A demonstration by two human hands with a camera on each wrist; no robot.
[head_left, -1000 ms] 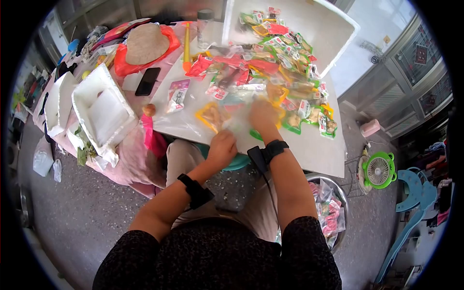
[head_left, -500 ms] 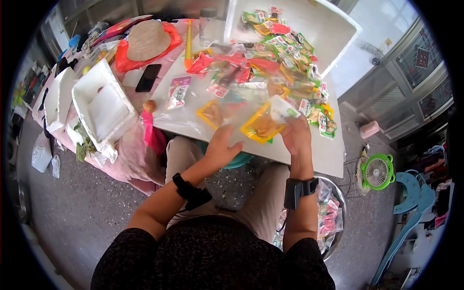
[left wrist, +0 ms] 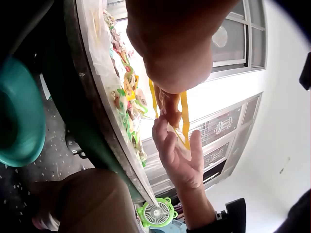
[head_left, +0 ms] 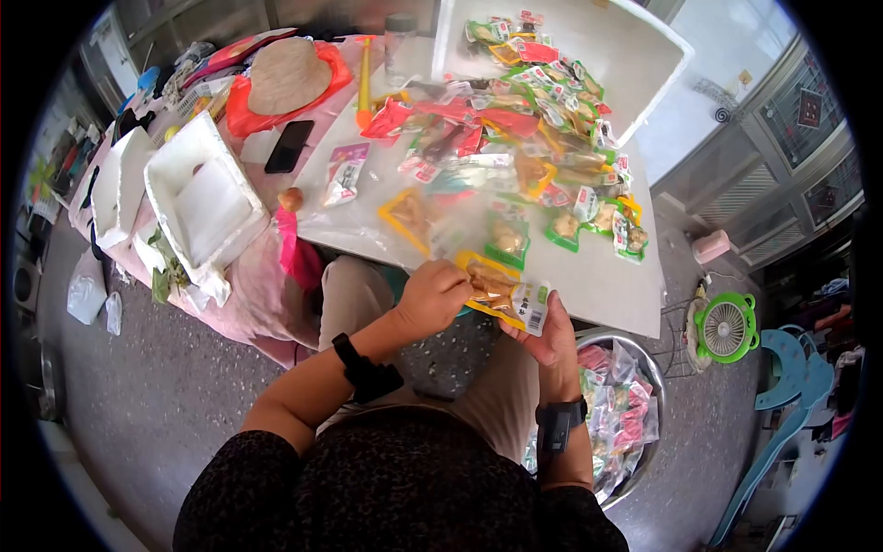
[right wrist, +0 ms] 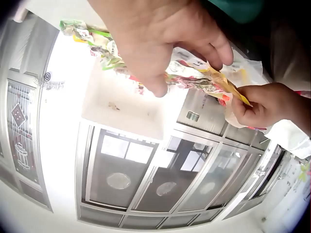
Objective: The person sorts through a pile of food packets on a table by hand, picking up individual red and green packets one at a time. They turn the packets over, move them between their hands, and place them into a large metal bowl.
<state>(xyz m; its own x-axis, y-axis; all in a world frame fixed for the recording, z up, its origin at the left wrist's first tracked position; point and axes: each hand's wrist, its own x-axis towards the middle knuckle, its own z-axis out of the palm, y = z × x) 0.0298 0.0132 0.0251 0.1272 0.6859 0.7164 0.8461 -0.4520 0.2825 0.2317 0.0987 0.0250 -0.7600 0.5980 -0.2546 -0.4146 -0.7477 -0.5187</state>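
Left hand [head_left: 432, 296]: fingertips and thumb narrow, pinching one end of a yellow-edged pouch [head_left: 494, 287]. Right hand [head_left: 544, 335]: thumb and fingers on either side of the pouch's other end, where a white label with a barcode shows, gripping it. Wrist bands: one black device on each arm.

Yellow-edged pouch, one: clear, brown pieces inside, held tilted between both hands at the near edge of the pale table [head_left: 602, 293].

Just beyond the pouch: one green-edged packet [head_left: 507, 241], lying flat; another yellow-edged packet [head_left: 405, 219], to its left.

Farther back: a heap of assorted packets [head_left: 515, 121], red, green and yellow, reaching into a large white foam box [head_left: 644, 69] that lies open toward the heap.

Left part of the table: a pink-and-white packet [head_left: 345, 177]; a yellow-and-orange stick-like item [head_left: 365, 85]; a clear cylindrical container [head_left: 400, 48].

On the pink cloth [head_left: 259, 317], left: a black phone [head_left: 289, 147]; a beige hat [head_left: 289, 75] on a red bag [head_left: 241, 112]; a smaller white foam box [head_left: 207, 204], open side up.

Below, right: a metal basin [head_left: 659, 386] filled with packets; beyond it, a green fan [head_left: 727, 328]
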